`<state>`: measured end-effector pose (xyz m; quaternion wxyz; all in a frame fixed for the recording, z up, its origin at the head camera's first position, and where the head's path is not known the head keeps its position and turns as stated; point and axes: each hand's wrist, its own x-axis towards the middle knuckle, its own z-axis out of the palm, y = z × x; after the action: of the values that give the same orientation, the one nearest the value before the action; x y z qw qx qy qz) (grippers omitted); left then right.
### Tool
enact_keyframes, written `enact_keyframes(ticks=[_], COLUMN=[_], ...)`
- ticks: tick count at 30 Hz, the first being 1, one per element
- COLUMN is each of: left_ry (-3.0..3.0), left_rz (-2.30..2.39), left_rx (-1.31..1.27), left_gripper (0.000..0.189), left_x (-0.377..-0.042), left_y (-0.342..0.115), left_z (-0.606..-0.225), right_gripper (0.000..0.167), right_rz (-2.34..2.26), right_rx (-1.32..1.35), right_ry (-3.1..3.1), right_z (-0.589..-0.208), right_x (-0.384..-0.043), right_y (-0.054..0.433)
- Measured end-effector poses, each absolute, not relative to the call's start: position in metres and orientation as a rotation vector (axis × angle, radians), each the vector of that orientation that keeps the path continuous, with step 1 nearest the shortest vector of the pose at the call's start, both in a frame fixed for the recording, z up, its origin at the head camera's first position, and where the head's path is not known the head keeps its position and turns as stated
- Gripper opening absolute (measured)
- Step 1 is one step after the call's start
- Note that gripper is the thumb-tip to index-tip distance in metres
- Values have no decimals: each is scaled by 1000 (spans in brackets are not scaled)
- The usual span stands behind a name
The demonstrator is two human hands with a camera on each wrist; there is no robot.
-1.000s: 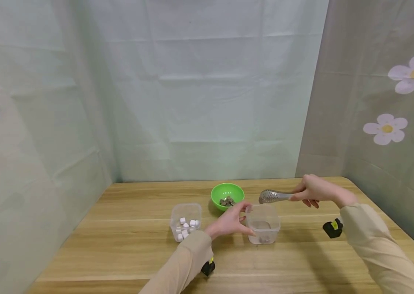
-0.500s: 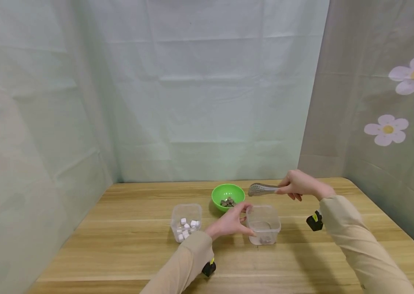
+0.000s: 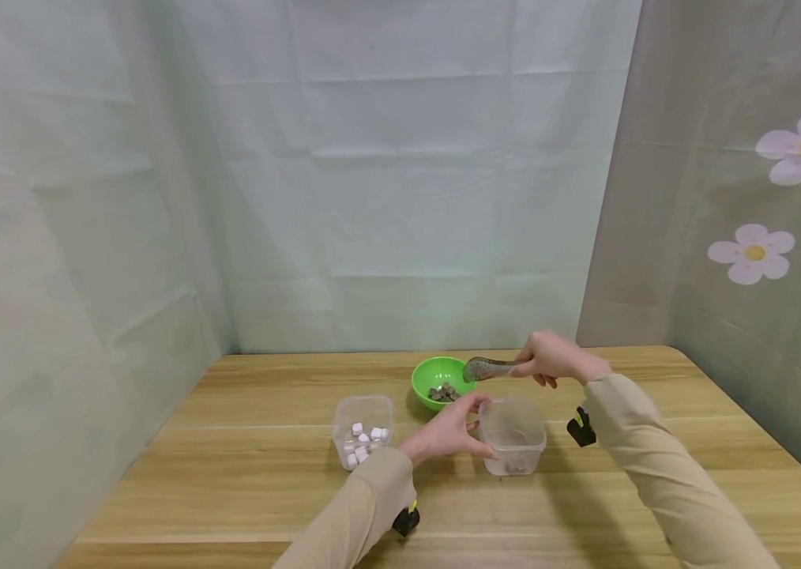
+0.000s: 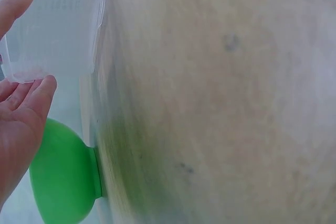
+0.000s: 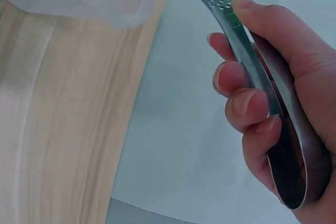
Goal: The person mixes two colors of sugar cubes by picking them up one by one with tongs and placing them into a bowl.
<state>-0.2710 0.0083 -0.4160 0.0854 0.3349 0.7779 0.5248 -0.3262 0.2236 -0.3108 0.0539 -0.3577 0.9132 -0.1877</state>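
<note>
My right hand [image 3: 557, 356] grips a pair of metal tongs [image 5: 247, 51] with perforated heads. In the head view the tongs' heads overlap the right rim of a green bowl [image 3: 429, 370], above the table. A small purplish-brown bit shows at their tips in the right wrist view. Several small brown pieces [image 3: 445, 392] lie in the bowl. With thumb and fingers spread around its left side, my left hand [image 3: 449, 431] holds a clear plastic container [image 3: 514, 461] standing on the table. Something small and dim lies at that container's bottom.
Another clear container [image 3: 363, 407] stands to the left, with several white cubes [image 3: 361, 454] inside. The wooden table [image 3: 230, 474] ends at a pale curtain [image 3: 400, 237] behind, and a flowered curtain [image 3: 749, 316] hangs at the right.
My right hand has carried the tongs left, from above the right container's back edge to the green bowl's right rim. The left hand and container have stayed in place.
</note>
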Motion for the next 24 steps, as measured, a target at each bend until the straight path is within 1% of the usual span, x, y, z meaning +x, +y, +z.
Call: enact_keyframes(ticks=[11, 15, 18, 24], left_ry=[2323, 2329, 2341, 2367], left_rz=[1562, 1567, 1568, 1559], left_rx=[999, 997, 994, 1000], left_gripper=[76, 77, 77, 76], left_x=[-272, -272, -271, -271], left_y=[9, 10, 10, 9], left_z=[-417, -418, -418, -420], right_gripper=[16, 25, 29, 29], right_rz=[-515, -452, -410, -369], right_rx=[-1075, -1022, -994, -998], right_ry=[2813, 2859, 2873, 2863], right_z=[-305, -295, -287, -270], right_x=[-320, -312, -305, -289], right_y=[224, 232, 238, 249])
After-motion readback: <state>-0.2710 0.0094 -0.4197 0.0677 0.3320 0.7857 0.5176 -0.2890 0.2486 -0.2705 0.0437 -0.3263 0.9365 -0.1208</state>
